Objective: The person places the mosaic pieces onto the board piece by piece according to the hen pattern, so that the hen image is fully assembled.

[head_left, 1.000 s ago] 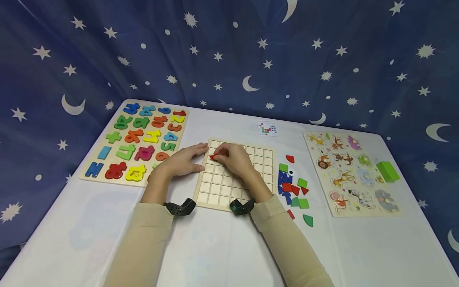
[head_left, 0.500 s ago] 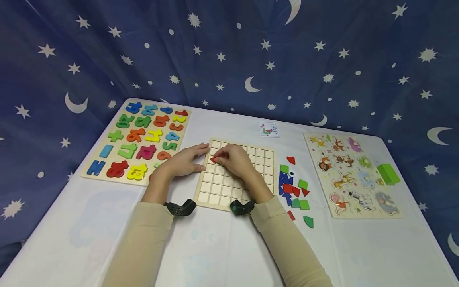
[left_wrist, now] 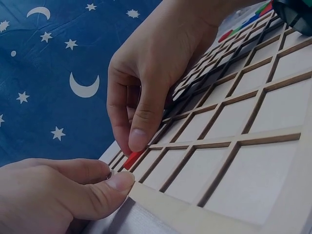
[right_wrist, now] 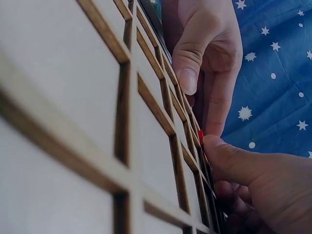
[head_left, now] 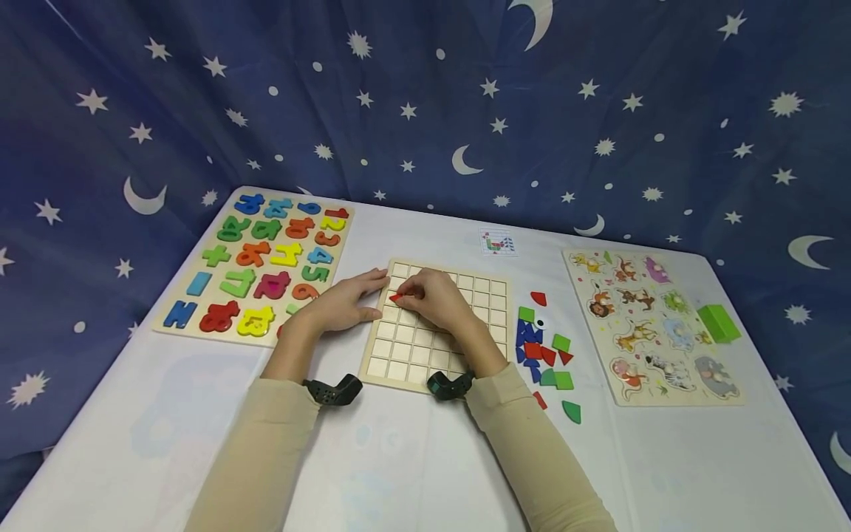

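Note:
My right hand [head_left: 435, 295] pinches a small red wooden piece [head_left: 396, 297] between thumb and fingertips. It is over the upper left of a wooden grid board [head_left: 399, 351]. In the left wrist view the red piece [left_wrist: 132, 160] sits low at the board's cells, partly hidden by the fingertips; whether it lies fully inside a cell I cannot tell. My left hand [head_left: 342, 301] lies along the board's left edge, its thumb and fingertips touching the rim. The right wrist view shows the left thumb [right_wrist: 187, 80] at the edge and the red piece [right_wrist: 201, 136] by the right thumb.
Loose blue, green and red pieces [head_left: 532, 349] lie right of the board. Behind it is a small pattern card [head_left: 497, 241]. A number puzzle [head_left: 249, 266] stands left, an animal puzzle [head_left: 648, 325] right, with a green block [head_left: 719, 323] by its edge.
The right hand and its red piece have shifted very slightly toward me on the board. The left hand stays at the board's edge. The head view has tilted a little.

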The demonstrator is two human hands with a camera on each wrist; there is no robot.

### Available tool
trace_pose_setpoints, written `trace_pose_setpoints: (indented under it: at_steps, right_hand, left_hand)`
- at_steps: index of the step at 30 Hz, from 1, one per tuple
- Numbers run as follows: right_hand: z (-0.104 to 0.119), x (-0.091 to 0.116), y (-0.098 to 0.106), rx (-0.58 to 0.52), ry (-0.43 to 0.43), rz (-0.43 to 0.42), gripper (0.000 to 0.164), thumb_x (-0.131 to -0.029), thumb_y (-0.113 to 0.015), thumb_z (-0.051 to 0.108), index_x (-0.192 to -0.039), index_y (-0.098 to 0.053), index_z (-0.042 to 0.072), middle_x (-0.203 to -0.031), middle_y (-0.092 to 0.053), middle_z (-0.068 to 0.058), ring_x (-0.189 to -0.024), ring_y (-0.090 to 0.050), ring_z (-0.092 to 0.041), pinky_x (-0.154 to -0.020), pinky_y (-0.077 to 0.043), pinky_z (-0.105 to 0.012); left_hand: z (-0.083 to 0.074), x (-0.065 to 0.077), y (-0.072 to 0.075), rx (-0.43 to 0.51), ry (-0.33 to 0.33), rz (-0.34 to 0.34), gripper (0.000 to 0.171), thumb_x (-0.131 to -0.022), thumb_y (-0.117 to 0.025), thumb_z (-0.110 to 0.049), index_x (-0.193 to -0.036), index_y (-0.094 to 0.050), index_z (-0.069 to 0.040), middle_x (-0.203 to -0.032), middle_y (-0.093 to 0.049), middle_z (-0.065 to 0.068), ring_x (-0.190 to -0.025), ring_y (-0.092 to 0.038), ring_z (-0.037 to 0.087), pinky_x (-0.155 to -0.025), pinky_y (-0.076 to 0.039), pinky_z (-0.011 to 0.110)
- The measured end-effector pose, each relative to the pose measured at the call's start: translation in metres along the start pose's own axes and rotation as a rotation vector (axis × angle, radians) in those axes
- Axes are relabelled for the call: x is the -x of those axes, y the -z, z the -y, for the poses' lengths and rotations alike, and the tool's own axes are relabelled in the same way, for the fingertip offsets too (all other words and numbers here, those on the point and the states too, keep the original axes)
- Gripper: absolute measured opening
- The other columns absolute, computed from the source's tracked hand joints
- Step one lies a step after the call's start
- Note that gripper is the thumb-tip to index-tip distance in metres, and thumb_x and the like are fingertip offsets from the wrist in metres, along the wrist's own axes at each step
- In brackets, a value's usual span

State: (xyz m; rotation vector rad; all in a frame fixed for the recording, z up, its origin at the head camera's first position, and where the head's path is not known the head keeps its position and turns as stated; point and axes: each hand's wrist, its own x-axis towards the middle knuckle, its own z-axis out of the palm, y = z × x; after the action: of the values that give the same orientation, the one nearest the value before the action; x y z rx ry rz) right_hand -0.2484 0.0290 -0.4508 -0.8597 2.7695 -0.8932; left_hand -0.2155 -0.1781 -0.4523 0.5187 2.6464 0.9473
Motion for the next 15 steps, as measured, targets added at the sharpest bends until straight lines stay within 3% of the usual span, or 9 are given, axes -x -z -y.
trace_pose_setpoints:
  at_steps: [4,8,15]
  right_hand:
    - [0.006,0.001,0.009,0.025,-0.01,0.038,0.025,-0.086,-0.07,0.028,-0.106,-0.073,0.014,-0.096,-0.067,0.0,-0.082,-0.058,-0.012,-0.075,-0.047,-0.027]
    - [0.008,0.006,0.03,0.022,-0.029,0.062,0.029,-0.089,-0.067,0.029,-0.113,-0.07,0.012,-0.104,-0.067,-0.004,-0.091,-0.062,-0.017,-0.082,-0.05,-0.032]
    - [-0.008,0.041,0.078,-0.002,-0.103,0.025,0.034,-0.09,-0.066,0.024,-0.12,-0.065,0.008,-0.113,-0.066,-0.01,-0.097,-0.064,-0.025,-0.082,-0.051,-0.039]
  left_hand:
    - [0.0,0.002,0.003,-0.005,-0.005,-0.001,0.065,-0.091,-0.063,-0.023,-0.148,-0.035,-0.012,-0.158,-0.021,0.002,-0.147,-0.015,0.025,-0.116,-0.018,0.045]
    - [-0.001,0.004,0.003,0.009,-0.001,0.0,0.064,-0.092,-0.062,-0.023,-0.148,-0.034,-0.012,-0.158,-0.02,0.002,-0.147,-0.013,0.025,-0.116,-0.017,0.046]
    - [-0.001,0.005,-0.001,0.022,-0.005,-0.006,0.064,-0.092,-0.062,-0.022,-0.149,-0.032,-0.012,-0.158,-0.02,0.001,-0.147,-0.014,0.024,-0.116,-0.017,0.044]
